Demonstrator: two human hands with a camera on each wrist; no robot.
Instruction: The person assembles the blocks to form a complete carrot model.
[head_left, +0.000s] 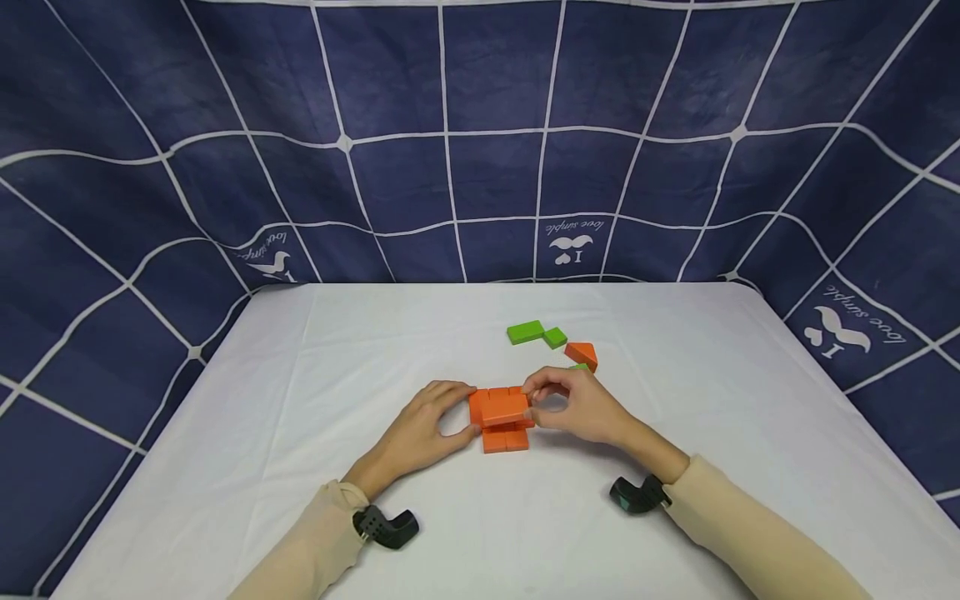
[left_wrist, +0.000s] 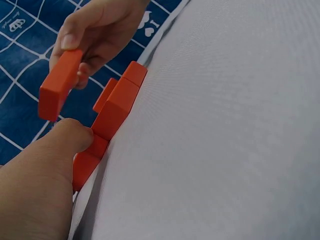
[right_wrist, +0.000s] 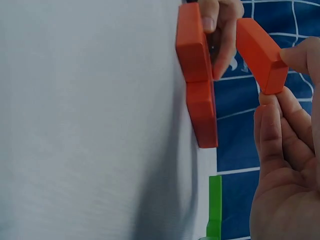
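Observation:
Flat orange blocks (head_left: 506, 441) lie together on the white cloth in front of me. My left hand (head_left: 420, 429) holds their left side, forefinger at the far edge and thumb (left_wrist: 75, 134) at the near one. Raised over this group is another orange rectangular block (right_wrist: 260, 52), which my right hand (head_left: 588, 408) pinches by its right end between thumb and fingertips. Seen from the head, the raised block covers the middle of the group. In the left wrist view it hangs tilted, with a gap between it and the blocks (left_wrist: 117, 107) below.
Beyond my right hand lie a green rectangular block (head_left: 525, 332), a small green block (head_left: 555, 337) and an orange wedge-shaped block (head_left: 582, 355). Another green piece (head_left: 580, 367) is partly hidden by that hand. A dark blue gridded curtain (head_left: 495, 175) surrounds the white-covered table (head_left: 337, 350).

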